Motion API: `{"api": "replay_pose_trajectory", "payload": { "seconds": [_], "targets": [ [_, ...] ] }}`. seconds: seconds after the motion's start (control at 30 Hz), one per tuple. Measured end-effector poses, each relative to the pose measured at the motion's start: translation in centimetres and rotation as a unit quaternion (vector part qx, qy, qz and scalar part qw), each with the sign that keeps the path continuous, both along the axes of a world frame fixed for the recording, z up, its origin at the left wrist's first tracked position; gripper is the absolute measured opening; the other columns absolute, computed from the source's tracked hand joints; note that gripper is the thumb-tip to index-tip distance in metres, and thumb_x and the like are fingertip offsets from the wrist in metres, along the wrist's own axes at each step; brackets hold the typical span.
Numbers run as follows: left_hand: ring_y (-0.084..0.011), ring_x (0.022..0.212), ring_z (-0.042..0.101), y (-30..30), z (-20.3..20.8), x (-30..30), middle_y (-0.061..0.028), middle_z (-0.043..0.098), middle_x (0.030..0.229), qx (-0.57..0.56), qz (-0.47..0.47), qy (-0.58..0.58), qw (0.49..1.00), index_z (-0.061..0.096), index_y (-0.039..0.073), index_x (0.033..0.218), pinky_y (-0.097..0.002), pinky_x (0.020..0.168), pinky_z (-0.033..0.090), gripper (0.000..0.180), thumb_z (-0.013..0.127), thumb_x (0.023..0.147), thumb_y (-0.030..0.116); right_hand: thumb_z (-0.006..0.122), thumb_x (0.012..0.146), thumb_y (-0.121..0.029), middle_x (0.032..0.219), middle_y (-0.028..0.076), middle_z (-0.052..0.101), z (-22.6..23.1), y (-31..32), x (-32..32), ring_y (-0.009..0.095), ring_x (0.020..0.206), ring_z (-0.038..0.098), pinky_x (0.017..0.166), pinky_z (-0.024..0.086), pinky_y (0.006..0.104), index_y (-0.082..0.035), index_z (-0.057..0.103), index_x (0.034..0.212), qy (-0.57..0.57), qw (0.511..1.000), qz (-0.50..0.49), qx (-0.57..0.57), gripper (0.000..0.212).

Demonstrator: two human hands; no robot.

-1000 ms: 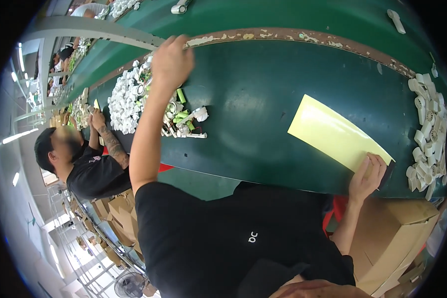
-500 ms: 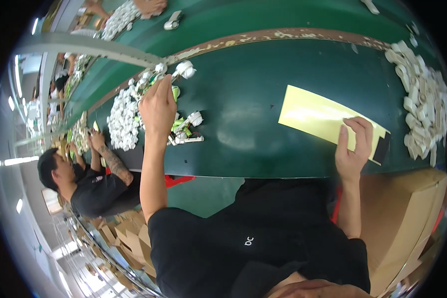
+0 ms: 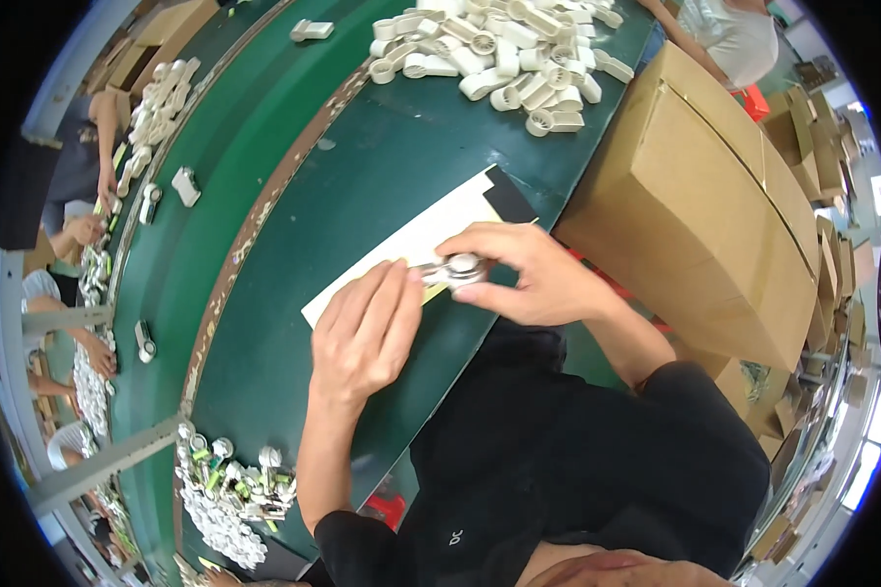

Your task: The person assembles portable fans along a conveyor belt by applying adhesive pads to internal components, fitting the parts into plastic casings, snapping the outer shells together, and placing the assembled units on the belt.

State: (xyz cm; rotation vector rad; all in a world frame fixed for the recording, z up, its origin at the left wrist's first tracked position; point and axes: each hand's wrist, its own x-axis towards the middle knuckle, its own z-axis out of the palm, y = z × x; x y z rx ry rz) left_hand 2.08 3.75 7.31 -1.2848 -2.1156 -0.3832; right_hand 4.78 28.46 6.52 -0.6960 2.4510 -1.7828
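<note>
Both my hands meet over a pale yellow sheet (image 3: 392,242) on the green work surface. Between them is a small white round-headed part (image 3: 463,266) with a narrow stem, slightly blurred. My left hand (image 3: 365,333) pinches the stem end, its fingertips hiding some of it. At the round head, thumb and fingers of my right hand (image 3: 533,274) close from both sides. A black rectangular piece (image 3: 510,196) lies at the sheet's far right end.
White plastic housings (image 3: 504,59) are heaped at the far end. White caps and green-and-white assemblies (image 3: 235,479) pile up at lower left, near a metal post (image 3: 108,460). A cardboard box (image 3: 704,196) stands right. Other people work across the green belt (image 3: 206,147).
My view has turned toward the right. My left hand has come from the pile of assemblies to the sheet, and my right hand has left the sheet to grip the round-headed part.
</note>
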Motion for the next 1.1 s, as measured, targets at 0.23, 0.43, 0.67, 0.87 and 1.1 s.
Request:
{"api": "replay_pose_trajectory", "payload": {
  "seconds": [0.23, 0.43, 0.67, 0.87, 1.1],
  "targets": [
    [-0.0188, 0.091, 0.071, 11.0, -5.3, -13.2, -0.0113, 0.073, 0.107, 0.281, 0.029, -0.414, 0.865, 0.072, 0.0, 0.117, -0.031, 0.081, 0.056, 0.023, 0.067, 0.098, 0.013, 0.074, 0.088, 0.003, 0.109, 0.003, 0.065, 0.2, 9.7, 4.1, 0.009, 0.095, 0.061, 0.084, 0.052, 0.0262, -0.002, 0.065, 0.124, -0.122, 0.978, -0.127, -0.11, 0.038],
    [-0.031, 0.089, 0.072, 22.6, -5.6, -17.6, -0.017, 0.071, 0.098, 0.222, 0.012, -0.353, 0.909, 0.073, 0.001, 0.104, -0.0429, 0.08, 0.057, 0.024, 0.07, 0.088, 0.019, 0.079, 0.083, 0.005, 0.115, 0.006, 0.062, -0.6, 13.4, 6.9, 0.013, 0.1, 0.062, 0.084, 0.052, 0.0272, -0.001, 0.068, 0.121, -0.077, 0.975, -0.177, -0.11, 0.04],
    [-0.041, 0.099, 0.072, 29.3, -5.8, -19.4, -0.024, 0.073, 0.104, -0.081, 0.122, -0.335, 0.931, 0.075, -0.003, 0.102, -0.0491, 0.09, 0.057, 0.034, 0.073, 0.084, 0.025, 0.08, 0.08, 0.007, 0.117, 0.009, 0.063, 0.3, 14.0, 8.4, 0.017, 0.107, 0.063, 0.093, 0.051, 0.0308, 0.001, 0.068, 0.122, -0.067, 0.975, -0.189, -0.099, 0.044],
    [-0.0432, 0.096, 0.07, 25.6, -4.5, -17.2, -0.0246, 0.07, 0.104, 0.113, 0.097, -0.29, 0.945, 0.068, -0.003, 0.104, -0.049, 0.085, 0.056, 0.032, 0.071, 0.09, 0.025, 0.081, 0.081, 0.004, 0.12, 0.01, 0.069, 0.4, 15.0, 7.4, 0.019, 0.113, 0.065, 0.101, 0.05, 0.0335, 0.0, 0.069, 0.125, -0.011, 0.959, -0.249, -0.136, 0.045],
    [-0.0111, 0.074, 0.067, 14.8, -2.0, -8.5, -0.0069, 0.066, 0.095, 0.342, -0.093, -0.694, 0.626, 0.052, 0.0, 0.117, -0.0253, 0.059, 0.05, 0.04, 0.078, 0.094, 0.019, 0.071, 0.089, 0.009, 0.123, 0.009, 0.068, 1.4, 14.1, 4.1, 0.015, 0.11, 0.065, 0.097, 0.052, 0.0304, 0.004, 0.063, 0.134, -0.016, 0.974, -0.123, -0.192, 0.046]
  ]
}}
